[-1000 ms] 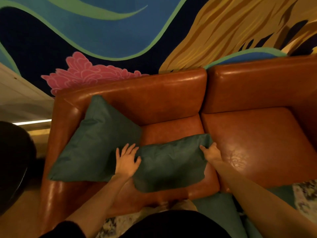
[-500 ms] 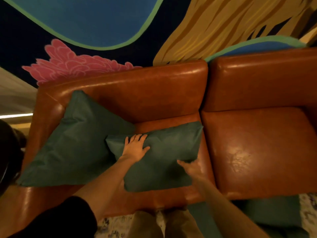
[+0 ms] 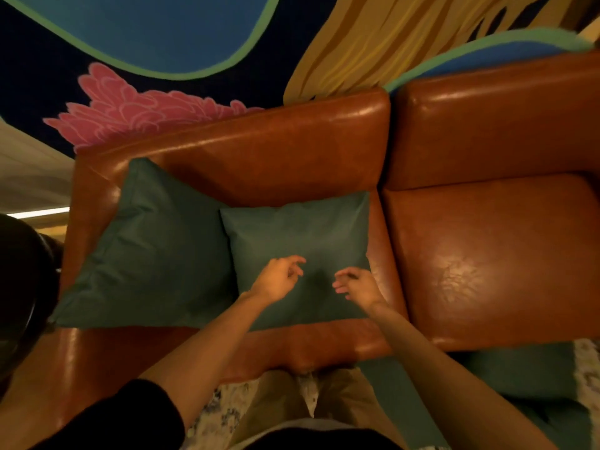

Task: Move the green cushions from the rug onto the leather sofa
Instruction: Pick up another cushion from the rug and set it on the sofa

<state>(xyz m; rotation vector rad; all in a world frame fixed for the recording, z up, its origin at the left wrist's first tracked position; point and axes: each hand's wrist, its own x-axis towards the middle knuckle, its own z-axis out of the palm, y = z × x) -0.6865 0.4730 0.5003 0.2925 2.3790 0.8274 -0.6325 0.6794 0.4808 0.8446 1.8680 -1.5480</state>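
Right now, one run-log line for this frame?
hands: left, right empty | sofa: two green cushions | rug: more cushions

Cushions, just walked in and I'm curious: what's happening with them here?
A person is moving green cushions onto the sofa. Two lie on its left seat: a big cushion by the armrest and a small cushion beside it. The left hand and right hand hover empty over the small one. More cushions wait below.

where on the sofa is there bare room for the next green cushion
The right seat is bare leather, bordered by the seam beside the small cushion and by the backrest. The left seat is crowded: the large cushion and the small one cover it, leaving only a front strip.
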